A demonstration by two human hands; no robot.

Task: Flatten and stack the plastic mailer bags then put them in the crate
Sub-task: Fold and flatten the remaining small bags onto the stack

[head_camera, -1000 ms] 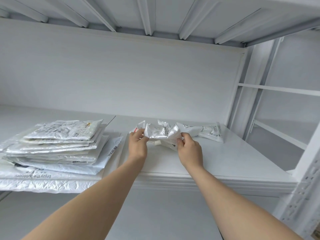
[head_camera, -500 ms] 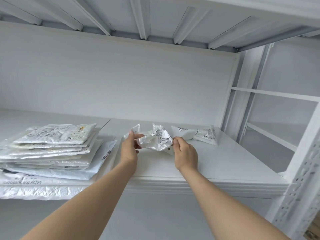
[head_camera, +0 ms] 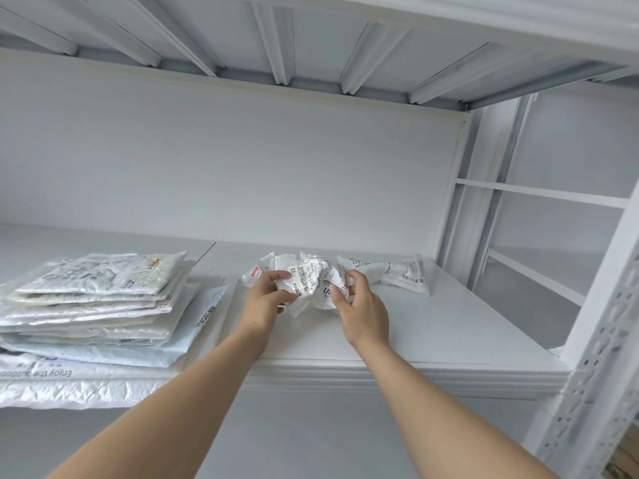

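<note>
A: Hands?
B: My left hand (head_camera: 266, 299) and right hand (head_camera: 359, 305) both pinch the crumpled mailer (head_camera: 311, 281), frame centre, over the shelf (head_camera: 449, 333).
A: Rest?
B: The flattened stack (head_camera: 103, 299) sits at left; the second mailer (head_camera: 390, 273) lies right of centre.

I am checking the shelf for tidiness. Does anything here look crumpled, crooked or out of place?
Yes. The crumpled mailer, gripped by the left hand and right hand, is balled up. A second mailer lies twisted on the shelf to its right. The stack looks fairly flat.
</note>
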